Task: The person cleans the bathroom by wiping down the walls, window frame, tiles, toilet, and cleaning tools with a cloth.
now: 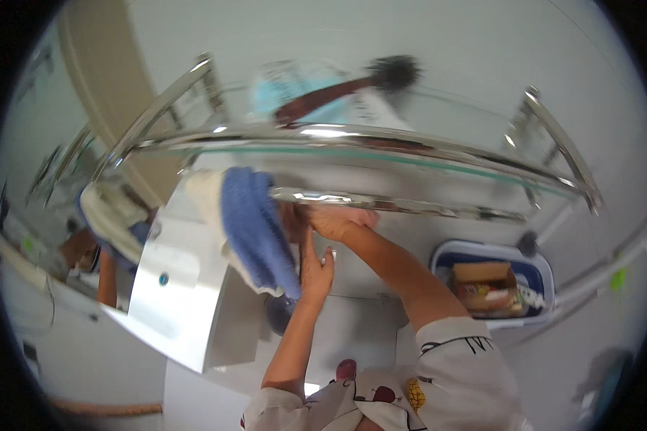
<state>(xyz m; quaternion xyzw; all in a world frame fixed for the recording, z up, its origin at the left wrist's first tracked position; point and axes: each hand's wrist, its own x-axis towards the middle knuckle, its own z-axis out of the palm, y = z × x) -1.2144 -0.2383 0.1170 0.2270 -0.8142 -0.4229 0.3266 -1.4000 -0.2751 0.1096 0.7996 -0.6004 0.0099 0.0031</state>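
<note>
A polished metal towel bar (402, 205) runs below a glass shelf. Over its left end hang a blue towel (248, 223) and a cream towel (205, 197), side by side. My left hand (315, 274) is just right of the blue towel's lower part, its thumb standing apart from the fingers; whether it touches the cloth I cannot tell. Higher up, my right hand (331, 224) reaches in under the bar, close to the blue towel. A pinkish patch (363, 215) shows beside it, too blurred to name. The right fingers are mostly hidden.
On the glass shelf (438, 164) lie a dark-handled round brush (338, 93) and a light blue and white package (287, 82). A white washbasin (165, 280) stands at left beside a mirror. At right is a blue and white tub (539, 269) holding a cardboard box (482, 273).
</note>
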